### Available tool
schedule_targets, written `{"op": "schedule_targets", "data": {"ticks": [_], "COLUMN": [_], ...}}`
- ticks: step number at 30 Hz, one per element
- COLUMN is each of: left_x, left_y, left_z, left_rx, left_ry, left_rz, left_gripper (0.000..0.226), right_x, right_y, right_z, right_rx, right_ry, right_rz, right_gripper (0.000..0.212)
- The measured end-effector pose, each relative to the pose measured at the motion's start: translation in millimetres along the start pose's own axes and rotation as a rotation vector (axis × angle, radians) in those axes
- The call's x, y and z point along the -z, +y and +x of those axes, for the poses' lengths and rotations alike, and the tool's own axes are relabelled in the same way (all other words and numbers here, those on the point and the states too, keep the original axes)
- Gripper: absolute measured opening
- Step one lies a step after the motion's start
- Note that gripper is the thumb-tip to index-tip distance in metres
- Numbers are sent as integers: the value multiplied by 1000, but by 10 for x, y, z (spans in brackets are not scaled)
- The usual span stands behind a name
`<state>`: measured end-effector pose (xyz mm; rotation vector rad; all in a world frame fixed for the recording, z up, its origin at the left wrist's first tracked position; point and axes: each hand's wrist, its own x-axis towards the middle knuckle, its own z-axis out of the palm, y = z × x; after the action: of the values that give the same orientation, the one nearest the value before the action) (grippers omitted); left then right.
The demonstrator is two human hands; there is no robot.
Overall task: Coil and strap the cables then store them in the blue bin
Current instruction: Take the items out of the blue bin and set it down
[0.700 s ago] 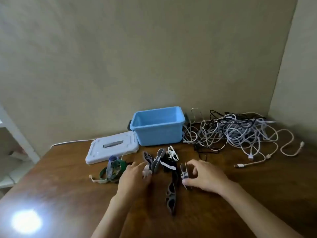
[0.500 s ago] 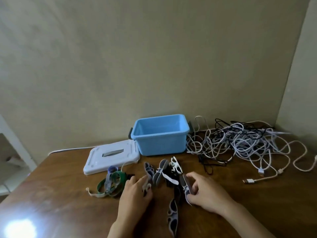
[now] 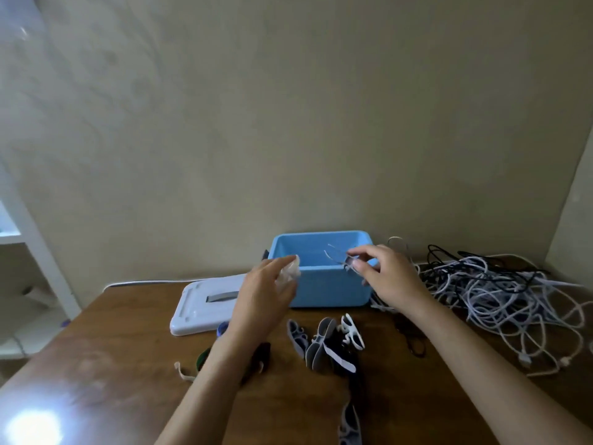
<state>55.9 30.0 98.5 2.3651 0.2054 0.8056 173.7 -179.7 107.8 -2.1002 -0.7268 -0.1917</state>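
Both hands raised off table to blue bin [image 3: 324, 285] – left hand [image 3: 268, 295] gripping pale strap [image 3: 290, 272], right hand [image 3: 386, 274] pinching grey strap [image 3: 345, 261]

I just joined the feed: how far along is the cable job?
Barely started. Done: lid off, blue bin open, no coils visible inside. In hand: right hand pinches a strap, left hand grips something whitish. Left: the whole tangled cable pile.
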Motion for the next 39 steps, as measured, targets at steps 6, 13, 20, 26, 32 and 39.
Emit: {"op": "schedule_targets", "data": {"ticks": [6,13,20,26,32,39], "left_x": [-96,-315,-227,-358,-486,-620], "left_y": [-60,-285,-252,-296,-320,-263], "left_z": [759,903,270,-353,-705,-938], "left_rx": [-115,-70,-176,-117,38,36], "left_ry": [-146,-229,-119,-279,-342,-278], "left_rz": [236,349,252,271,331,328], "left_gripper": [44,47,39,39,53,48], "right_x": [-194,-395,-328,-369,-362,-367], "right_y": [20,166,27,153,215,-95], "right_z": [701,905,298,-332,-860,-1541], "right_rx": [42,35,189,117,-47,-192], "right_ry": [-42,-90,-72,-196,-322,-339], "right_rz": [-220,-305,-300,-316,-309,-351], "right_gripper": [17,25,30,34,47,62]}}
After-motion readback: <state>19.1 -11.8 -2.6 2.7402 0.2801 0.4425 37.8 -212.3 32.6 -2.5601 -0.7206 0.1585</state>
